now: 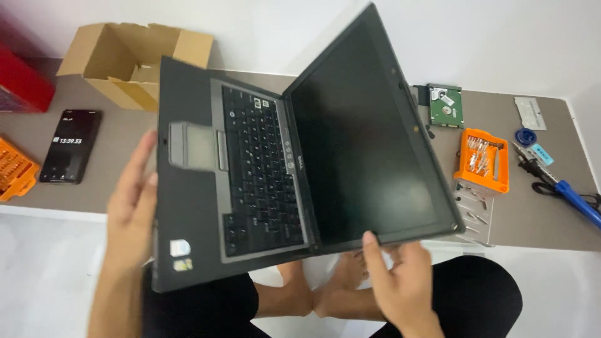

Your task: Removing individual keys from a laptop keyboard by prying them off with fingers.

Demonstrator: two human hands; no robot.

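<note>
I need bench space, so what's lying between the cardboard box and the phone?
Nothing: in the head view, bare table separates the box from the phone.

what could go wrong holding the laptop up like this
The open laptop is held in the air, turned sideways, by only the left hand and the right hand at its edges, so it might slip and fall. Swinging it could also hit the orange bit case beside the screen.

I log an open cardboard box [128, 62] at 10 o'clock, a red case [22, 84] and black phone [70, 146] at 9. At 2 o'clock: bare hard drive [445, 106]; at 3, orange bit holder [482, 160], blue-handled soldering iron [563, 188].
</note>
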